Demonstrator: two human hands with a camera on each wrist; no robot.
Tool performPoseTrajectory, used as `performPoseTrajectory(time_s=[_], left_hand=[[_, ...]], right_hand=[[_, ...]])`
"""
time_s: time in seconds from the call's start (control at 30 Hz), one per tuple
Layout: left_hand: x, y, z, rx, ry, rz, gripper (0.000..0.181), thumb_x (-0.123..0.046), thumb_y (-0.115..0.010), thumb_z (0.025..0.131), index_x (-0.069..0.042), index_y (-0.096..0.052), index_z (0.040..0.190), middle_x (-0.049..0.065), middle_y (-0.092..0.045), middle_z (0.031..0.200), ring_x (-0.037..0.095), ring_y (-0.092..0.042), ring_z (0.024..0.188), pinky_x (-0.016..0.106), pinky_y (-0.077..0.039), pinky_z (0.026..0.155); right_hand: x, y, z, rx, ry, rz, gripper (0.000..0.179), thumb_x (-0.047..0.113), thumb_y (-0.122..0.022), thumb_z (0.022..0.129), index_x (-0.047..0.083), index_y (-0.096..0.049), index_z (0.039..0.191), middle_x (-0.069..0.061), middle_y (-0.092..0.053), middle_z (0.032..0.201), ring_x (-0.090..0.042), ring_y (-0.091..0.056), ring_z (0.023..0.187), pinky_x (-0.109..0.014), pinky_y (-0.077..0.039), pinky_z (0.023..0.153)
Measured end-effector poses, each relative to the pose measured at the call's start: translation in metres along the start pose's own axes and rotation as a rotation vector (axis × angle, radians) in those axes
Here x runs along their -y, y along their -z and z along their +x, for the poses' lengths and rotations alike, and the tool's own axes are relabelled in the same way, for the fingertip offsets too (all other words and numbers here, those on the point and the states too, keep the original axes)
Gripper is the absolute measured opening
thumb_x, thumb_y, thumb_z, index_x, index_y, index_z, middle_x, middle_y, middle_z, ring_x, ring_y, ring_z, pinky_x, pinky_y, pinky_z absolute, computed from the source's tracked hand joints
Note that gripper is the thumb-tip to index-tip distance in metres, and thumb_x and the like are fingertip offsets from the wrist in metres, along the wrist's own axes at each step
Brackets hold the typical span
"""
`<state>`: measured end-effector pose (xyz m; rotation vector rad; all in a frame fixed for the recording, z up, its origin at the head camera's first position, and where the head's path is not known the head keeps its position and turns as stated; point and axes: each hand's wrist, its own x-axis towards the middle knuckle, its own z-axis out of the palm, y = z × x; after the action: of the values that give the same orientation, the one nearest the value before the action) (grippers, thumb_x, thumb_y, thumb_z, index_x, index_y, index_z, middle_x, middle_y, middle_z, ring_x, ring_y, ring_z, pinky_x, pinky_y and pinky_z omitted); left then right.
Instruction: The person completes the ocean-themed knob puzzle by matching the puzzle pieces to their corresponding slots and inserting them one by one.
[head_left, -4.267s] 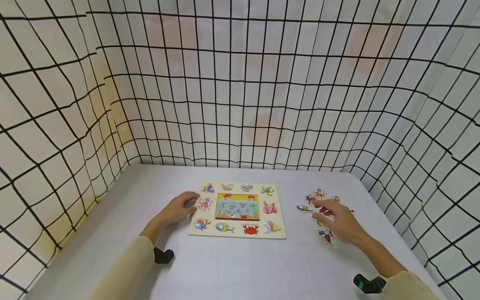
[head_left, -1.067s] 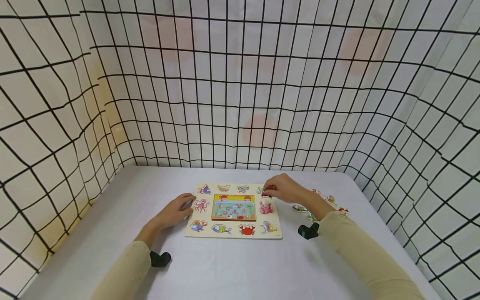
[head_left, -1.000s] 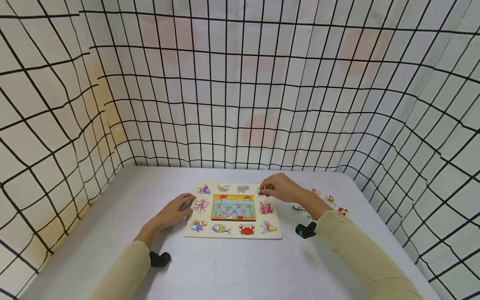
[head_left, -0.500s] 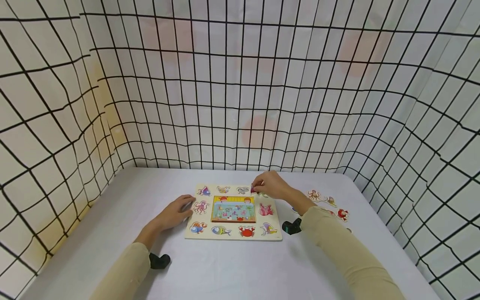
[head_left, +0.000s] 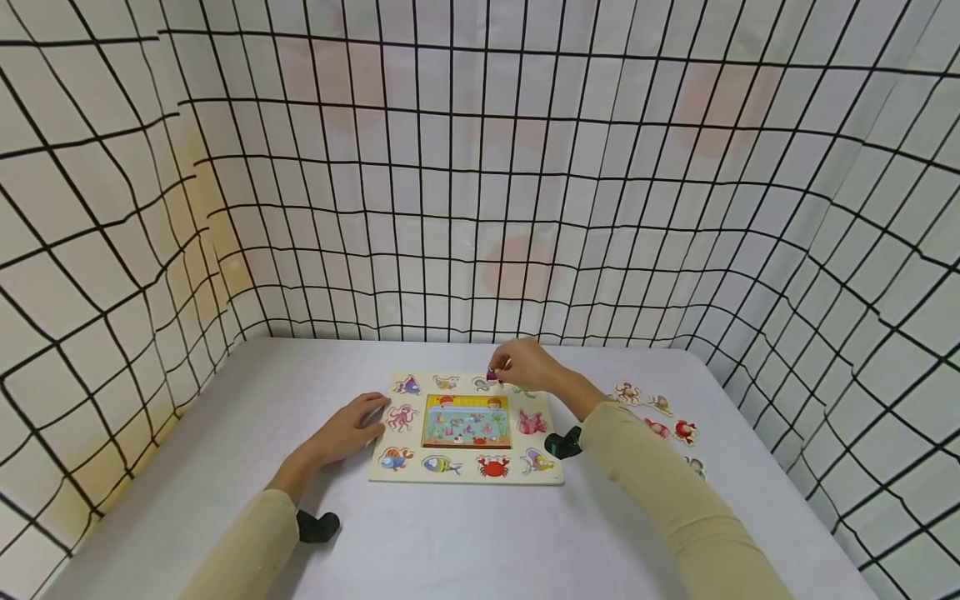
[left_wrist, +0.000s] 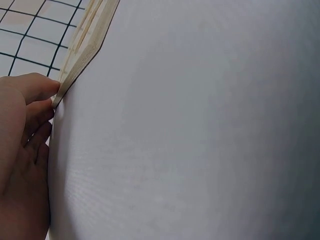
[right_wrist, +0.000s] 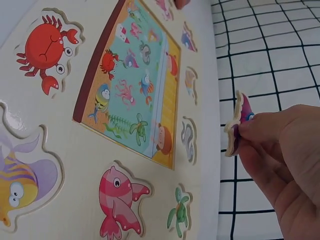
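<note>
A wooden sea-animal puzzle board lies on the white table, with printed recesses round a central aquarium picture. My left hand rests at its left edge; in the left wrist view, thumb and index finger touch the board's side. Between thumb and fingers, my right hand pinches a thin purple-and-blue fish puzzle piece. That piece is held up off the board, near the grey eel-like recess on the far side. The fingers partly cover it.
Several loose puzzle pieces lie right of the board, among them an octopus, a red crab and a pink one. The right forearm may hide others. Black wire grid panels enclose the back and sides.
My right hand went from the loose pieces to the board with the purple fish piece, then slid left along its far edge. My left hand stayed at the board's left edge.
</note>
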<state>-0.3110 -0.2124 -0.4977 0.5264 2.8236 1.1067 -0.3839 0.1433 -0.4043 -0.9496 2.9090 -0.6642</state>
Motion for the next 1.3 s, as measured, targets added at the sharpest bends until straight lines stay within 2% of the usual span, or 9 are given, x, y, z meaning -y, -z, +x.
performPoseTrajectory(time_s=[0.33,0.57,0.87,1.0,1.13,1.23,1.27,1.3], left_hand=[[0.0,-0.001,0.0,-0.004,0.006,-0.003,0.055,-0.017,-0.062,0.102,0.002,-0.047,0.151,0.024,-0.039,0.158,0.047,-0.027,0.149,0.063,-0.021,0.121],[0.002,0.0,-0.001,-0.006,0.01,-0.006,0.056,-0.017,-0.063,0.101,0.002,-0.048,0.152,0.023,-0.039,0.158,0.047,-0.027,0.149,0.063,-0.021,0.121],[-0.001,-0.001,0.0,-0.003,-0.004,-0.019,0.056,-0.016,-0.062,0.101,0.003,-0.047,0.152,0.024,-0.038,0.158,0.047,-0.027,0.149,0.062,-0.021,0.121],[-0.002,-0.002,0.0,-0.001,-0.003,-0.016,0.056,-0.016,-0.062,0.102,0.003,-0.047,0.152,0.024,-0.038,0.158,0.047,-0.027,0.149,0.063,-0.021,0.121],[-0.002,-0.001,0.001,-0.006,0.003,-0.012,0.056,-0.016,-0.062,0.102,0.003,-0.046,0.152,0.023,-0.038,0.159,0.047,-0.026,0.15,0.063,-0.021,0.121],[-0.002,-0.001,0.0,-0.005,0.008,-0.014,0.056,-0.016,-0.062,0.102,0.002,-0.047,0.152,0.023,-0.038,0.159,0.047,-0.026,0.15,0.063,-0.021,0.121],[-0.002,-0.001,0.0,-0.004,0.01,-0.013,0.056,-0.017,-0.062,0.102,0.002,-0.047,0.152,0.023,-0.038,0.159,0.047,-0.026,0.15,0.063,-0.021,0.121],[-0.002,-0.001,0.0,-0.004,0.011,-0.012,0.056,-0.017,-0.062,0.102,0.002,-0.047,0.152,0.023,-0.038,0.159,0.047,-0.026,0.149,0.063,-0.021,0.12]], right_hand=[[0.004,-0.009,0.018,0.023,0.023,0.003,0.01,0.014,-0.072,0.098,0.009,-0.079,0.103,0.004,-0.073,0.094,-0.011,-0.064,0.084,-0.028,-0.056,0.075],[0.013,-0.019,0.031,0.041,0.016,-0.009,0.015,0.019,-0.07,0.1,0.009,-0.08,0.105,0.002,-0.074,0.098,-0.01,-0.062,0.08,-0.024,-0.054,0.071],[0.018,-0.028,0.047,0.032,0.041,-0.023,0.015,0.019,-0.069,0.101,0.01,-0.08,0.103,0.003,-0.073,0.094,-0.012,-0.06,0.079,-0.026,-0.054,0.071],[0.022,-0.033,0.051,0.026,0.05,-0.032,0.017,0.024,-0.069,0.101,0.011,-0.08,0.103,0.003,-0.072,0.095,-0.011,-0.06,0.079,-0.024,-0.052,0.07],[0.027,-0.039,0.056,0.027,0.06,-0.001,0.018,0.025,-0.069,0.102,0.011,-0.08,0.104,0.001,-0.074,0.094,-0.011,-0.06,0.073,-0.026,-0.052,0.065],[0.032,-0.045,0.061,0.044,0.07,0.038,0.019,0.024,-0.067,0.103,0.01,-0.08,0.104,-0.002,-0.075,0.095,-0.011,-0.06,0.069,-0.033,-0.054,0.067],[0.034,-0.047,0.062,0.048,0.076,0.04,0.02,0.024,-0.066,0.104,0.01,-0.081,0.104,-0.002,-0.076,0.095,-0.01,-0.06,0.069,-0.036,-0.056,0.077],[0.035,-0.05,0.064,0.052,0.083,0.045,0.02,0.023,-0.066,0.104,0.01,-0.081,0.104,-0.003,-0.076,0.095,-0.01,-0.061,0.069,-0.039,-0.057,0.079]])
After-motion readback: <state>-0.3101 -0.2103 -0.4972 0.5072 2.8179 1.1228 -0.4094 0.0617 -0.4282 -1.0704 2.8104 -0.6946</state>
